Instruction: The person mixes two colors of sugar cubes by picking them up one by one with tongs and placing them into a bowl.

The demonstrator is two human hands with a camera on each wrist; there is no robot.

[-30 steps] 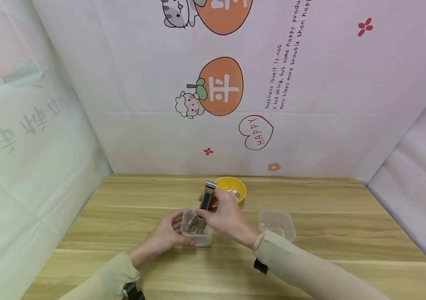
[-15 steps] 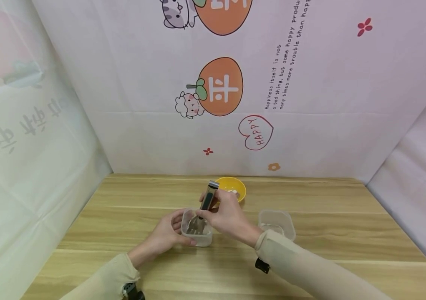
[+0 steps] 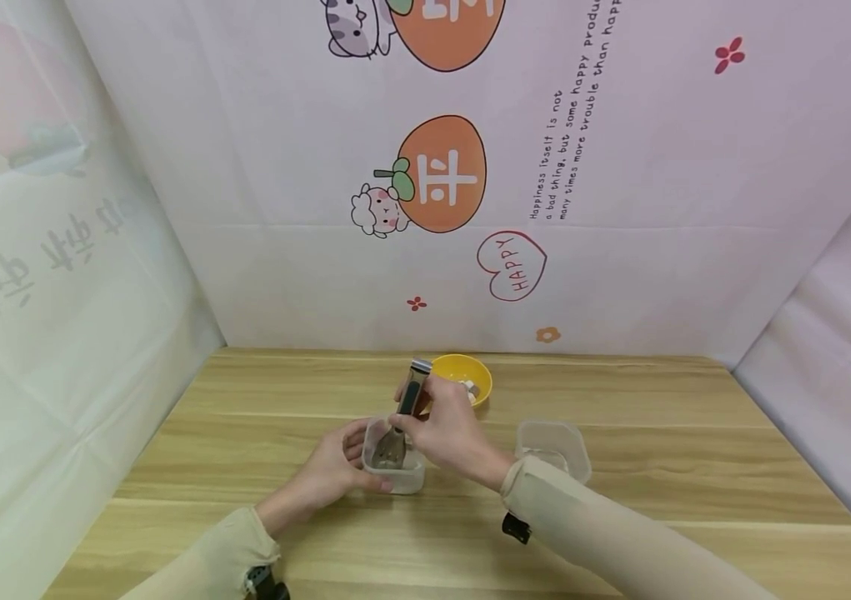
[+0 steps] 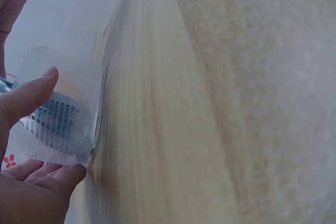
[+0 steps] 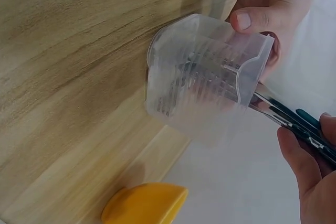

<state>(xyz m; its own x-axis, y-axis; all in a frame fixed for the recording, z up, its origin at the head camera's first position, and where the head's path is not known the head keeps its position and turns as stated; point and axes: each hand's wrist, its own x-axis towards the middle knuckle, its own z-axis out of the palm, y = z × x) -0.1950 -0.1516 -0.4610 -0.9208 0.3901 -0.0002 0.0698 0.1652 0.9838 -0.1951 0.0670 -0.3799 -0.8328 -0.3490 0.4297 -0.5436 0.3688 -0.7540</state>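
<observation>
My left hand (image 3: 326, 471) grips a clear plastic container (image 3: 407, 483) by its side, the thumb at the near face and the fingers behind. In my right hand (image 3: 453, 429) is a pair of metal tongs (image 3: 412, 395) with dark green grips, pinched between thumb and fingers. The tongs slant down into the container, their slotted heads inside it. Through the ribbed wall, the left wrist view shows the slotted metal (image 4: 55, 116) blurred. The right wrist view shows both arms of the tongs (image 5: 281, 115) passing over the container's rim. What lies between the tong heads is hidden.
Behind the right hand stands a yellow bowl (image 3: 459, 364) with several small whitish and greyish pieces (image 3: 470, 389) in it. Another clear plastic container (image 3: 573, 450) sits to the right on the wooden table (image 3: 665, 467). A printed white cloth (image 3: 305, 275) hangs behind the table.
The tongs shift slightly right, then back left within the container, with the right hand moving along. The left hand and the container stay in place.
</observation>
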